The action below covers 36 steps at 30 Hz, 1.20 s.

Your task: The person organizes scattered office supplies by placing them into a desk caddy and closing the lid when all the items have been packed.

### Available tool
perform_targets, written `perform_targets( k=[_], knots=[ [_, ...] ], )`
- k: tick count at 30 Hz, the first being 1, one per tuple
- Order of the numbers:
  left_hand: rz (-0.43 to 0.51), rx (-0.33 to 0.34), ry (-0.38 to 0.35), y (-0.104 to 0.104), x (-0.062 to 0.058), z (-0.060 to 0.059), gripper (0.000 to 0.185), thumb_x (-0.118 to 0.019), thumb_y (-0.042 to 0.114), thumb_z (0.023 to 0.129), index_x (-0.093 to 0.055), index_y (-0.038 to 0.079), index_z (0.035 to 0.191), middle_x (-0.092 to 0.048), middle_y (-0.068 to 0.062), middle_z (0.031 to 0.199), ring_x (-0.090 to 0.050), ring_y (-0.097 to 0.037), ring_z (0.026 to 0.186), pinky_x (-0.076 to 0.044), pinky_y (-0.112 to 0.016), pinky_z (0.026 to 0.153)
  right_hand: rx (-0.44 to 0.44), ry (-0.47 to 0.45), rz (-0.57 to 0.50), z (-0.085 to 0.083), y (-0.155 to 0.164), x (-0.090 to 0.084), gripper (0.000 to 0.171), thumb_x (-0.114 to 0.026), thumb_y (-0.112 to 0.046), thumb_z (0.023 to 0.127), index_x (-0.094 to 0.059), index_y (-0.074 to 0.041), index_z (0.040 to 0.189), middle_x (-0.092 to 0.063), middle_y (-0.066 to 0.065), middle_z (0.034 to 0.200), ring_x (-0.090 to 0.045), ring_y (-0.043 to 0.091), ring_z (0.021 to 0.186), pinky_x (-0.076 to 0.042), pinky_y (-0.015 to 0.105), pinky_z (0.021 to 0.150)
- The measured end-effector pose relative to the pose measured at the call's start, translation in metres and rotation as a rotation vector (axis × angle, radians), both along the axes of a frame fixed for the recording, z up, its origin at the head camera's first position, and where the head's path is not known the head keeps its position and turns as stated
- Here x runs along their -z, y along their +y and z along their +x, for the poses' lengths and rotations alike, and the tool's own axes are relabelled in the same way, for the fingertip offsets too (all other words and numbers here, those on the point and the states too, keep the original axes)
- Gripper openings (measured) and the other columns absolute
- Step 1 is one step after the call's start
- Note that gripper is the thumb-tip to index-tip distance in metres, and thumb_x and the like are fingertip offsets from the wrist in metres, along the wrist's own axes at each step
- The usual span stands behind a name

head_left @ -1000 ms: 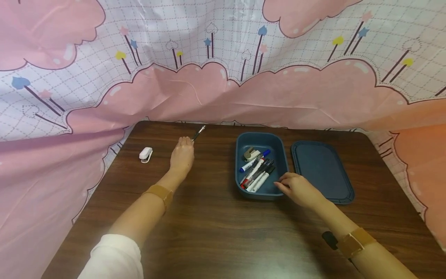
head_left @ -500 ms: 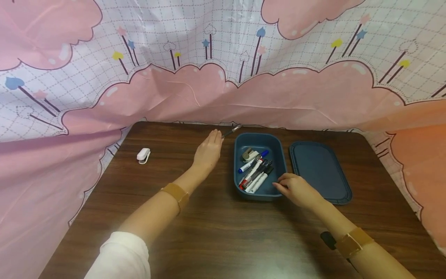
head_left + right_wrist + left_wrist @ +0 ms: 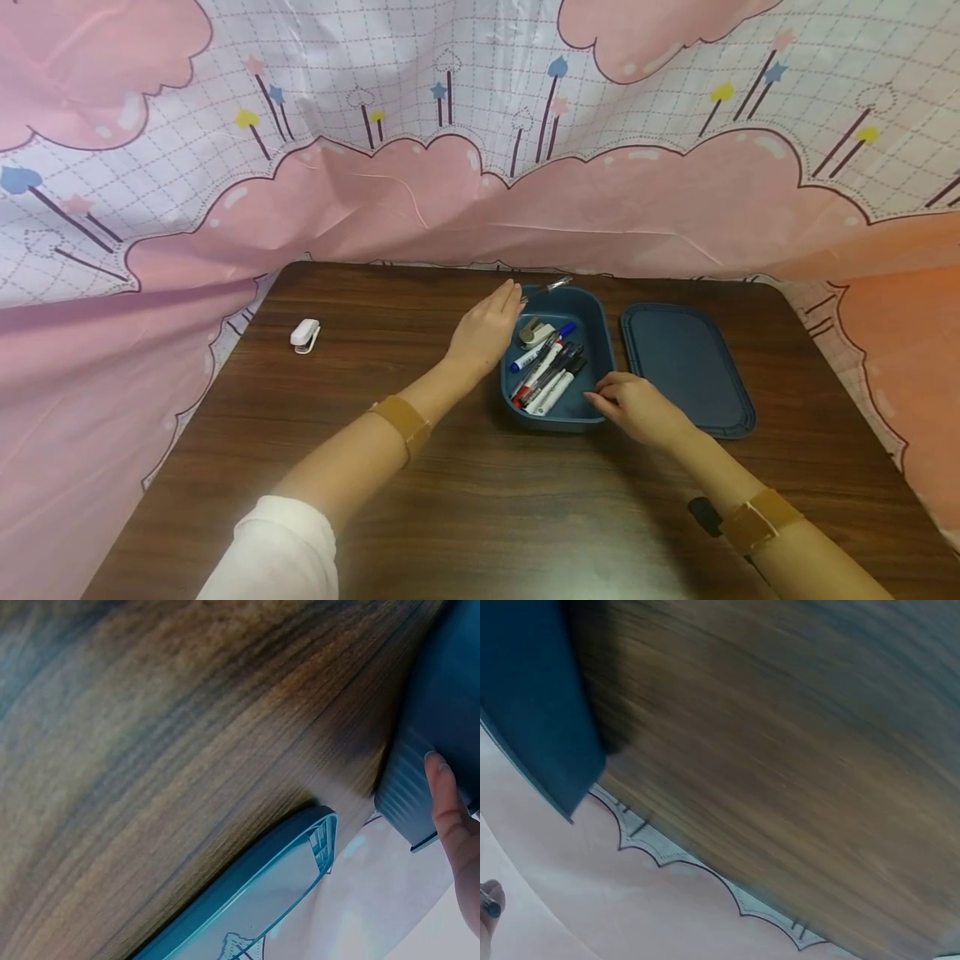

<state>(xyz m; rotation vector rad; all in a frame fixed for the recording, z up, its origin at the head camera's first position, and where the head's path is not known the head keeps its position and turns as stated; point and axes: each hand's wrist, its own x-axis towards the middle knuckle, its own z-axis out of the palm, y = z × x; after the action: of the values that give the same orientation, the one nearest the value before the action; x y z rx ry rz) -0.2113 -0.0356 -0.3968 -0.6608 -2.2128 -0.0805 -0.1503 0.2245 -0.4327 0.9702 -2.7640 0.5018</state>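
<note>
Our counter [image 3: 465, 500] is dark wood, backed by a pink cloud-print curtain [image 3: 675, 208]. On it the blue lid [image 3: 686, 371] lies flat, just right of the open blue box [image 3: 592, 312]. That box holds several markers [image 3: 547, 375], one of them blue-capped, and a small clip-like piece at its far end.

Our left hand [image 3: 486, 329] pinches a slim pen [image 3: 547, 287] by one end, and the pen hangs over the far rim of the box, tip pointing right. Our right hand [image 3: 637, 408] grips the near right corner of the box, fingers curled on its ribbed wall.

We judge the pinch slight: let go while the pen lies across the rim, and it could tip out toward the curtain. A small white stapler [image 3: 304, 335] sits well apart, far left.
</note>
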Motion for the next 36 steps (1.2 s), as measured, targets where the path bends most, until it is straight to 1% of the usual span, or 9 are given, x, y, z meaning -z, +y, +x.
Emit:
perform_targets(
  k=[3,7,12,20,24,28,31,33,36],
  knots=[
    [-0.005,0.017,-0.005,0.006,0.0,0.001,0.03,-0.057,0.018,0.098,-0.064,-0.003,0.118,-0.068,-0.016,0.12,-0.069,-0.023,0.108,-0.057,-0.026,0.089,-0.011,0.012,-0.003,0.0,0.0,0.0,0.018,-0.067,-0.013,0.09,-0.075,-0.003,0.078,-0.068,0.009,0.09,-0.066,0.02,0.082,-0.058,0.034,0.068],
    [-0.02,0.03,-0.021,0.012,0.002,0.001,0.03,-0.054,0.018,0.099,-0.064,-0.003,0.119,-0.067,-0.017,0.121,-0.066,-0.024,0.113,-0.055,-0.027,0.094,-0.026,0.026,-0.004,-0.001,0.0,0.0,0.018,-0.067,-0.012,0.09,-0.075,-0.002,0.077,-0.068,0.009,0.088,-0.066,0.02,0.081,-0.058,0.034,0.067],
    [-0.05,0.031,-0.097,0.019,0.003,0.004,0.033,-0.052,0.019,0.1,-0.062,-0.003,0.122,-0.065,-0.017,0.126,-0.063,-0.025,0.118,-0.052,-0.028,0.099,-0.022,0.014,0.003,-0.002,0.001,0.0,0.018,-0.067,-0.012,0.09,-0.075,-0.002,0.078,-0.068,0.009,0.088,-0.066,0.02,0.081,-0.058,0.034,0.067],
    [-0.099,0.008,-0.142,0.033,0.015,0.005,0.034,-0.053,0.02,0.099,-0.062,-0.001,0.124,-0.064,-0.015,0.128,-0.062,-0.023,0.12,-0.051,-0.029,0.101,-0.013,0.002,0.014,-0.002,0.0,0.0,0.019,-0.066,-0.014,0.09,-0.075,-0.003,0.077,-0.068,0.007,0.087,-0.065,0.017,0.079,-0.057,0.031,0.065],
    [-0.11,-0.016,-0.181,0.039,0.02,0.005,0.035,-0.051,0.023,0.101,-0.061,0.0,0.126,-0.063,-0.014,0.13,-0.061,-0.023,0.122,-0.052,-0.03,0.101,-0.008,-0.004,0.016,-0.002,0.0,0.0,0.02,-0.066,-0.014,0.091,-0.075,-0.004,0.077,-0.068,0.007,0.087,-0.065,0.016,0.079,-0.057,0.031,0.065],
    [-0.139,-0.066,-0.211,0.044,0.023,0.005,0.035,-0.048,0.025,0.102,-0.063,0.002,0.124,-0.066,-0.011,0.127,-0.063,-0.022,0.119,-0.052,-0.029,0.1,-0.003,-0.011,0.016,-0.002,0.0,0.0,0.02,-0.066,-0.015,0.091,-0.076,-0.004,0.078,-0.068,0.007,0.088,-0.065,0.017,0.079,-0.058,0.031,0.066],
    [-0.201,-0.119,-0.249,0.048,0.025,0.006,0.029,-0.05,0.019,0.101,-0.067,0.005,0.119,-0.07,-0.008,0.119,-0.065,-0.019,0.114,-0.053,-0.027,0.098,-0.002,-0.012,0.011,-0.002,0.0,0.001,0.02,-0.066,-0.014,0.091,-0.076,-0.004,0.077,-0.068,0.007,0.088,-0.065,0.017,0.079,-0.057,0.031,0.065],
    [-0.243,-0.149,-0.289,0.05,0.027,0.007,0.026,-0.053,0.016,0.099,-0.069,0.006,0.116,-0.071,-0.006,0.115,-0.067,-0.019,0.112,-0.054,-0.027,0.096,-0.006,-0.005,0.005,-0.001,0.001,0.001,0.02,-0.066,-0.014,0.091,-0.075,-0.004,0.077,-0.068,0.007,0.087,-0.065,0.017,0.079,-0.057,0.031,0.065],
    [-0.279,-0.184,-0.356,0.053,0.029,0.008,0.024,-0.055,0.012,0.097,-0.07,0.006,0.115,-0.072,-0.006,0.113,-0.067,-0.018,0.111,-0.056,-0.026,0.093,-0.016,0.014,-0.003,-0.001,0.001,0.001,0.019,-0.067,-0.013,0.09,-0.075,-0.003,0.075,-0.068,0.007,0.087,-0.065,0.017,0.079,-0.057,0.031,0.064]
  ],
)
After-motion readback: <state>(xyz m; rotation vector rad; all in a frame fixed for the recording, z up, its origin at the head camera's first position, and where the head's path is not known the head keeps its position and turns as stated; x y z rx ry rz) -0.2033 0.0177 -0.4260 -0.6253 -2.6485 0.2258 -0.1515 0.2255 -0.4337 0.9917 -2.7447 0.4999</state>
